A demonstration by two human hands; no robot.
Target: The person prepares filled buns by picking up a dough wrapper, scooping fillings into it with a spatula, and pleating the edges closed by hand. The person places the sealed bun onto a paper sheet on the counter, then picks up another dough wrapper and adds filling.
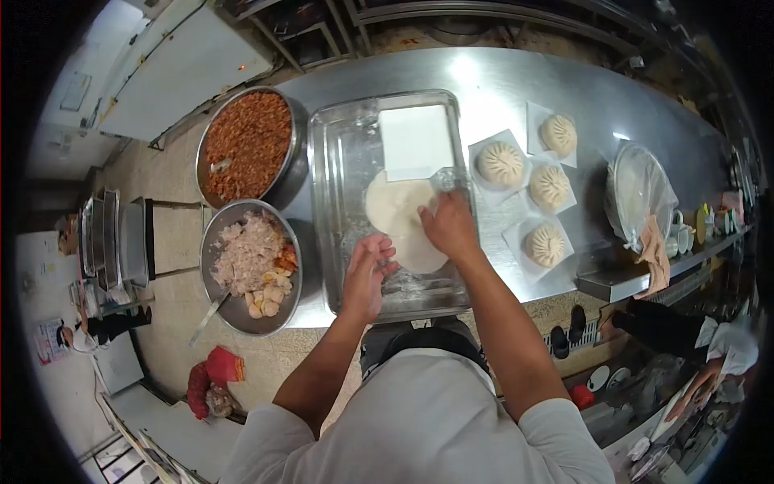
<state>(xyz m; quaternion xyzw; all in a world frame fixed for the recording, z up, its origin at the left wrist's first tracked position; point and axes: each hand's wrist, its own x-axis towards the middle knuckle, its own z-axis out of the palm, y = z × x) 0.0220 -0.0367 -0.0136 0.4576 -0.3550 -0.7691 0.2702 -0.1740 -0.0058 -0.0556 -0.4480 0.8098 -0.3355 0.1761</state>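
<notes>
Pale flat rounds of dough lie in a large metal tray, partly overlapping below a stack of white paper squares. My left hand hovers at the dough's lower left, palm turned inward, fingers loosely curled and apart with nothing in them. Over the right side of the dough is my right hand, thumb pointing left at the dough. Its other fingertips, near the paper's lower right corner, are blurred, so whether they grip anything cannot be made out.
Left of the tray stand a bowl of reddish-brown filling and a bowl of pale minced filling with a spoon. Pleated buns sit on paper squares at the right, before a plastic-covered bowl. Other people are at far left and lower right.
</notes>
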